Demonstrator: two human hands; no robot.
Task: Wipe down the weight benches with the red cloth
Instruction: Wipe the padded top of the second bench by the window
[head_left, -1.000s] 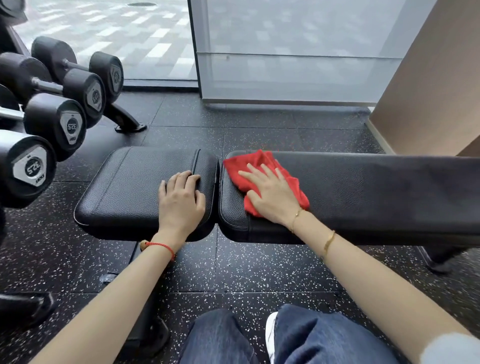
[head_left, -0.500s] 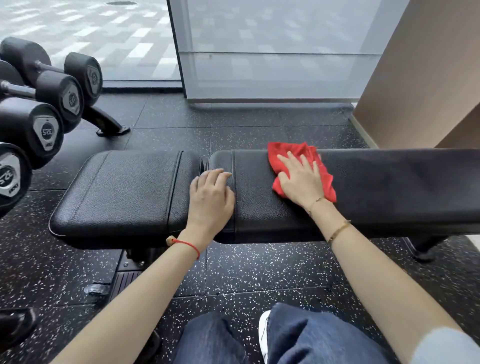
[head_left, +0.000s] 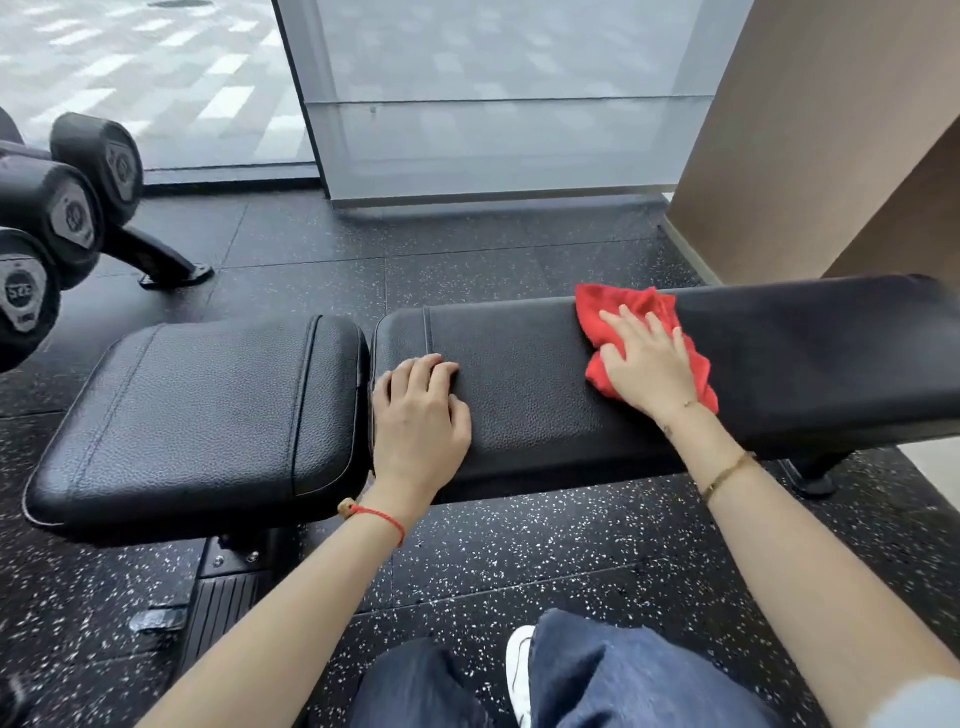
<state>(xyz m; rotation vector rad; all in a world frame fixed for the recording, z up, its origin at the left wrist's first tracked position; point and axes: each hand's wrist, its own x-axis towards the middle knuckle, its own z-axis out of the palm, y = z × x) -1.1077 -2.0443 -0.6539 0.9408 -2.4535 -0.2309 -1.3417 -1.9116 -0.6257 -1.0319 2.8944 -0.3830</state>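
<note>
Two hands are working the long pad of the counter (head_left: 519, 395) in the head view. The right hand (head_left: 647, 364) is lying flat, fingers spread and straight, pressing the red cloth (head_left: 623, 304) onto the pad; over the last second cloth and hand have been travelling rightward, away from the gap between the two pads and toward the middle of the long pad. The left hand (head_left: 418, 415) has been following — it is now resting on the long pad's near-left corner, just past the gap, fingers loosely curled and gripping nothing, seemingly bracing.

Judging from this, the stretch of long pad behind the cloth has had a pass, while the right-hand length is waiting; whether the short seat pad (head_left: 208, 410) is done cannot be told.

Surface — black, grained upholstery with stitched seams, dull sheen. Room — dark rubber floor (head_left: 519, 545) speckled white, dumbbells (head_left: 72, 213) racked at the left, a frosted glass panel (head_left: 493, 104) behind, a tan wall (head_left: 831, 130) at the right. The person's jeans and a white shoe are showing at the bottom edge.
</note>
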